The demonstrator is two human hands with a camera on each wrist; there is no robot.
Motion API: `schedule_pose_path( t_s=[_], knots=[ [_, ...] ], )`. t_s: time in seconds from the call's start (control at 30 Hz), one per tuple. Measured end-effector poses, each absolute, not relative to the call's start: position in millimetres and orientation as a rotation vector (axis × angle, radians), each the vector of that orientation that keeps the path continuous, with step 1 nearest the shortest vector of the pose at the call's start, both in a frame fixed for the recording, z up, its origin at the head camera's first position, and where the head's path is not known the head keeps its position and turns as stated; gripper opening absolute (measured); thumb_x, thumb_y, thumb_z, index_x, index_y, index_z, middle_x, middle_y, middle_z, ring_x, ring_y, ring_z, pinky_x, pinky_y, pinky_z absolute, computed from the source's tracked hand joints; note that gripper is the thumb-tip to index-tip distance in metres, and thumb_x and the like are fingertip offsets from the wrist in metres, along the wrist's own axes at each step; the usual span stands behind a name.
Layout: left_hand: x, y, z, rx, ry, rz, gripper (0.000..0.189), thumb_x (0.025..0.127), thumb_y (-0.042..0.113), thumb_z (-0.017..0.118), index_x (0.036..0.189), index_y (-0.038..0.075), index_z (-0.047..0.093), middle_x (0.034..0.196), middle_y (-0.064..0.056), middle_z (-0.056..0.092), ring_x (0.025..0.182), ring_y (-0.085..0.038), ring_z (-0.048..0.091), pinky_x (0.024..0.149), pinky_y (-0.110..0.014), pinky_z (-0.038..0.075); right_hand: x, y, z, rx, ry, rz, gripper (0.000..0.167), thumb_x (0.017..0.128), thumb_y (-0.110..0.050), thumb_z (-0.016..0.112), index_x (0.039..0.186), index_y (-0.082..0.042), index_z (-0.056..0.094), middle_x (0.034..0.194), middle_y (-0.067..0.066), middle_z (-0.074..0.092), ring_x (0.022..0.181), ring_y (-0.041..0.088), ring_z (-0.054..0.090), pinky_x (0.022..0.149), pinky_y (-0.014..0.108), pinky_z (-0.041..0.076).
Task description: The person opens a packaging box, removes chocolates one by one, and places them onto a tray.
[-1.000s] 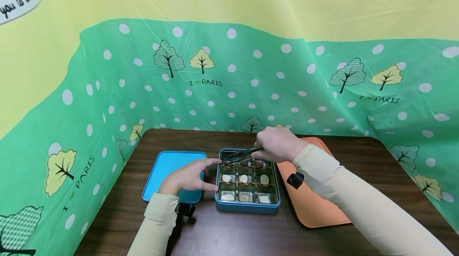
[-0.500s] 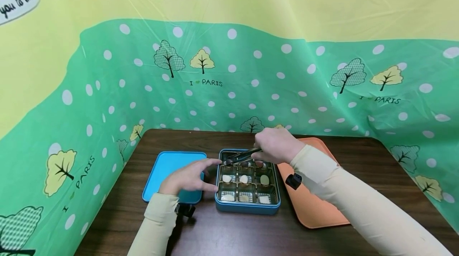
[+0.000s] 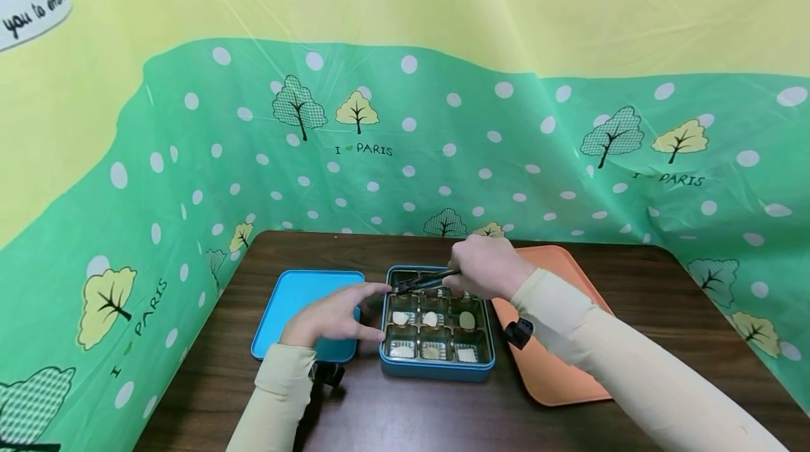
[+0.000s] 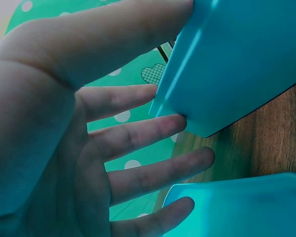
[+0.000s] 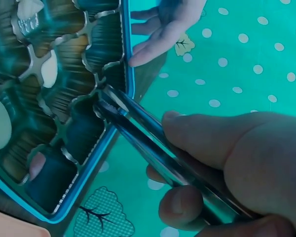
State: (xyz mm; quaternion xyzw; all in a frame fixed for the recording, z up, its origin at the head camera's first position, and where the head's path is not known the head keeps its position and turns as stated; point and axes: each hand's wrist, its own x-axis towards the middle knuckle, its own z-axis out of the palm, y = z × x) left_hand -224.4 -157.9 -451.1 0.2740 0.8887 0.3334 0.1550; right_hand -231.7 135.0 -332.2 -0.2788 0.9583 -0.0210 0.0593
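A blue box (image 3: 436, 370) stands on the table, lined with a dark divided tray (image 5: 64, 128). Pale flat pieces (image 3: 467, 320) lie in several of its compartments. My right hand (image 3: 489, 266) grips dark metal tongs (image 5: 155, 145) above the far edge. Their tips reach into the far left compartment, arms close together; whether anything sits between them cannot be told. Against the box's left side rests my left hand (image 3: 335, 313), thumb and index finger touching the rim. In the left wrist view, its fingers (image 4: 138, 138) are spread and fairly straight.
Left of the box, partly behind my left hand, lies a blue lid (image 3: 310, 290). An orange tray (image 3: 557, 375) is on the right, under my right forearm. A printed curtain (image 3: 405, 121) hangs behind the brown table (image 3: 430, 417).
The tongs' arms, spread apart a second ago, have come together over the far left compartment. My right hand has dipped slightly. My left hand stays in place on the box.
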Motion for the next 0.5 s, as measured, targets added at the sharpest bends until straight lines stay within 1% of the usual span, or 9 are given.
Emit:
schedule_pose_path(
  t_s=[0.2, 0.37, 0.5],
  knots=[
    [-225, -159, -451, 0.804, 2.54, 0.962, 0.084, 0.089, 0.038, 0.086, 0.158, 0.012, 0.046, 0.158, -0.008, 0.05, 0.119, -0.032, 0.064, 0.102, -0.055, 0.051, -228, 143, -340, -0.89, 2.94, -0.136, 0.037, 0.099, -0.033, 0.074, 0.062, -0.031, 0.068, 0.056, -0.017, 0.057, 0.05, 0.007, 0.054, 0.046, 0.03, 0.043],
    [-225, -159, -451, 0.825, 2.532, 0.962, 0.083, 0.09, 0.038, 0.085, 0.159, 0.013, 0.046, 0.159, -0.008, 0.049, 0.118, -0.032, 0.065, 0.101, -0.054, 0.052, -226, 148, -345, -0.923, 2.957, -0.191, 0.038, 0.099, -0.032, 0.073, 0.062, -0.032, 0.067, 0.056, -0.019, 0.057, 0.05, 0.005, 0.053, 0.046, 0.029, 0.041],
    [-224, -160, -451, 0.828, 2.529, 0.964, 0.083, 0.09, 0.039, 0.085, 0.159, 0.013, 0.046, 0.159, -0.007, 0.049, 0.118, -0.032, 0.065, 0.101, -0.053, 0.052, -225, 151, -347, -0.944, 2.958, -0.232, 0.037, 0.099, -0.03, 0.073, 0.063, -0.031, 0.066, 0.056, -0.018, 0.056, 0.049, 0.005, 0.052, 0.045, 0.027, 0.036]
  ],
)
